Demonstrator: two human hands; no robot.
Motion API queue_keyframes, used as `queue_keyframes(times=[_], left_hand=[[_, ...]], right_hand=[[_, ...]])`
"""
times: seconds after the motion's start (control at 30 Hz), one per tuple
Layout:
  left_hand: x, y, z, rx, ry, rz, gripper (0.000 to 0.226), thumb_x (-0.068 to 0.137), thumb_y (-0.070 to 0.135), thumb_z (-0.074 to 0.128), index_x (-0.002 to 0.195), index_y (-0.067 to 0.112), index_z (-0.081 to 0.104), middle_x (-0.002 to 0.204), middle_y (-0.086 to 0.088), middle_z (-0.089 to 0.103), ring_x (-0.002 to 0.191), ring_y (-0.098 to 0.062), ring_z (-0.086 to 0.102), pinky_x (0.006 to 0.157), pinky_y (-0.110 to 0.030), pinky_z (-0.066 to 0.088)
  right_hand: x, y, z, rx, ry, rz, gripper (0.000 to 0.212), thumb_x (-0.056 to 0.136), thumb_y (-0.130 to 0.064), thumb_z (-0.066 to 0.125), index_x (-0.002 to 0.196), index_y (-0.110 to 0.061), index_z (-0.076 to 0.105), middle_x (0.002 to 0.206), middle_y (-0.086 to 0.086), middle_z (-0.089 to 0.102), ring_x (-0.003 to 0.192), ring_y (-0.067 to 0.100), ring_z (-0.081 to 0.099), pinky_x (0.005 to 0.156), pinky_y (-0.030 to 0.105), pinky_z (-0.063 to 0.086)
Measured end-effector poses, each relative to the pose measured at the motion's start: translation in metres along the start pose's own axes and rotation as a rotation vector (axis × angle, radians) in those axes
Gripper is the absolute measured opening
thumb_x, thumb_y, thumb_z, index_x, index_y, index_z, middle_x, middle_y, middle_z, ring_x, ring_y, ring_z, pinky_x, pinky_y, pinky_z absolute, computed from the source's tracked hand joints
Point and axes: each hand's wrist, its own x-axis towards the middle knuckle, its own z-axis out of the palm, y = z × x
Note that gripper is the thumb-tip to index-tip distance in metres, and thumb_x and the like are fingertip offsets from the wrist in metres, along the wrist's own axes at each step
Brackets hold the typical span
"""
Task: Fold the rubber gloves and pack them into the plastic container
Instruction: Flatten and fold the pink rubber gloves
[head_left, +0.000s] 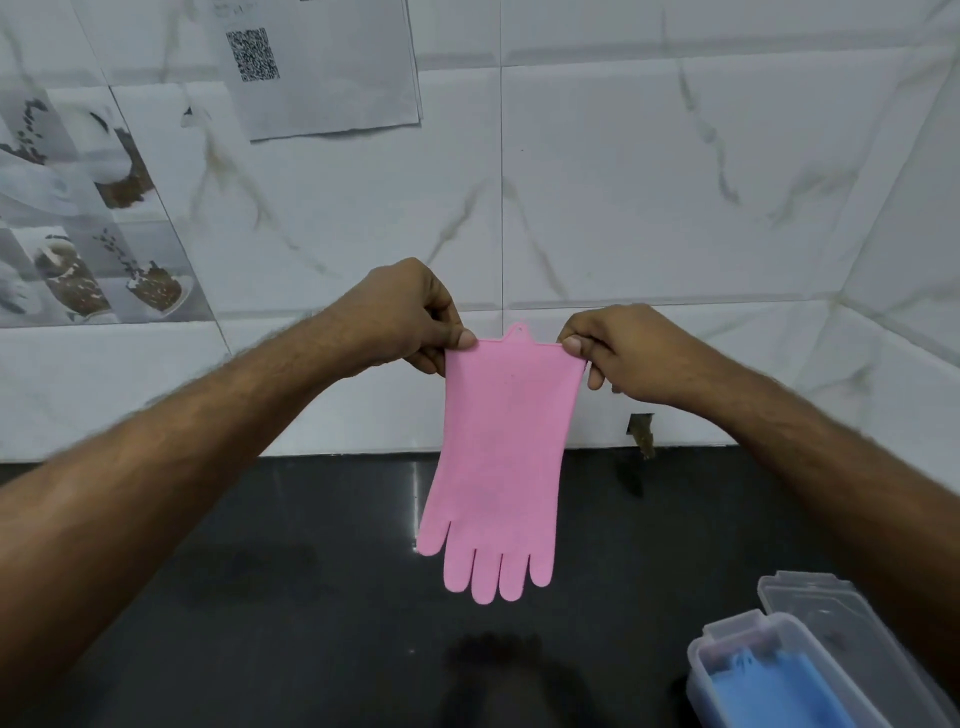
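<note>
Above the dark countertop (260, 597), a pink rubber glove (501, 457) hung flat in the air, cuff up and fingers pointing down, clear of the surface. The left hand (410, 317) pinched the cuff's left corner between thumb and curled fingers, and the right hand (618, 348) pinched the right corner the same way, so the cuff edge was stretched straight between them. A small hanging tab stood up from the middle of that edge. To the right of the glove and nearer the camera, a clear plastic container (701, 670) sat on the countertop with a blue glove (779, 691) lying inside it. Its clear lid (815, 603) lay just beyond it, touching or nearly so. Behind the glove rose a white marble-tiled wall (649, 182), with a printed sheet (332, 67) bearing a QR code up to the left.
</note>
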Motion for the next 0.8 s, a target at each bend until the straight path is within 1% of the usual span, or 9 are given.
queue_keyframes(times=[0.13,0.23,0.27,0.37,0.43,0.5,0.63,0.7,0.8], left_hand=[[0.018,-0.014,0.020,0.131,0.031,-0.011,0.017,0.089,0.021,0.082,0.082,0.006,0.076,0.072,-0.009,0.078,0.068,-0.019,0.076,0.065,-0.027,0.063],[0.035,-0.021,0.033,0.299,0.084,0.011,0.019,0.092,0.028,0.078,0.090,0.009,0.076,0.081,-0.002,0.072,0.074,-0.016,0.065,0.056,-0.026,0.049],[0.039,-0.024,0.037,0.312,0.100,0.014,0.020,0.093,0.029,0.077,0.093,0.009,0.076,0.084,-0.001,0.071,0.080,-0.019,0.066,0.062,-0.030,0.052],[0.043,-0.032,0.047,0.313,0.160,0.039,0.017,0.096,0.026,0.072,0.097,0.009,0.074,0.098,-0.005,0.073,0.098,-0.024,0.068,0.087,-0.043,0.058],[0.035,-0.039,0.054,0.296,0.182,0.089,0.014,0.098,0.024,0.069,0.098,0.010,0.074,0.102,-0.003,0.074,0.101,-0.022,0.067,0.091,-0.045,0.056],[0.015,-0.054,0.063,0.306,0.176,0.162,0.012,0.097,0.023,0.070,0.096,0.012,0.074,0.103,0.000,0.073,0.102,-0.020,0.065,0.092,-0.043,0.053],[-0.050,-0.107,0.111,0.357,-0.002,0.365,0.003,0.093,0.009,0.070,0.096,0.007,0.069,0.101,-0.007,0.072,0.096,-0.028,0.066,0.086,-0.044,0.052],[-0.086,-0.135,0.143,0.355,-0.095,0.346,0.004,0.094,0.009,0.066,0.092,0.011,0.064,0.093,-0.002,0.069,0.087,-0.024,0.065,0.079,-0.044,0.053],[-0.133,-0.171,0.188,0.289,-0.216,0.262,0.008,0.103,0.014,0.055,0.096,0.013,0.059,0.094,-0.001,0.068,0.086,-0.023,0.062,0.082,-0.045,0.051]], right_hand=[[0.019,0.013,0.015,0.017,-0.070,0.087,0.028,0.103,-0.013,0.041,0.092,-0.017,0.066,0.083,-0.002,0.067,0.064,0.002,0.070,0.049,0.027,0.057],[0.037,0.018,0.031,-0.024,-0.036,0.143,0.026,0.101,-0.011,0.041,0.095,-0.013,0.066,0.091,0.006,0.069,0.075,0.018,0.075,0.059,0.039,0.059],[0.042,0.020,0.036,-0.083,0.006,0.149,0.024,0.101,-0.013,0.044,0.096,-0.015,0.067,0.092,0.005,0.070,0.079,0.021,0.073,0.064,0.042,0.058],[0.044,0.030,0.048,-0.264,0.159,0.125,0.023,0.103,-0.025,0.047,0.098,-0.030,0.069,0.093,-0.005,0.069,0.085,0.023,0.064,0.066,0.033,0.041],[0.034,0.036,0.055,-0.294,0.205,0.057,0.023,0.103,-0.025,0.048,0.098,-0.032,0.069,0.095,-0.010,0.071,0.087,0.021,0.064,0.066,0.032,0.039],[0.014,0.041,0.065,-0.275,0.199,-0.016,0.020,0.102,-0.026,0.051,0.098,-0.031,0.071,0.101,-0.013,0.072,0.090,0.019,0.065,0.069,0.033,0.046],[-0.046,0.053,0.112,-0.263,0.033,-0.060,0.018,0.100,-0.030,0.053,0.100,-0.027,0.070,0.106,-0.008,0.072,0.099,0.020,0.065,0.077,0.036,0.053],[-0.081,0.057,0.148,-0.277,-0.120,-0.055,0.020,0.099,-0.021,0.052,0.104,-0.028,0.070,0.108,-0.008,0.070,0.102,0.018,0.063,0.078,0.037,0.056],[-0.130,0.058,0.196,-0.231,-0.344,-0.033,0.025,0.095,-0.013,0.055,0.111,-0.027,0.069,0.111,-0.007,0.068,0.103,0.016,0.061,0.084,0.034,0.054]])
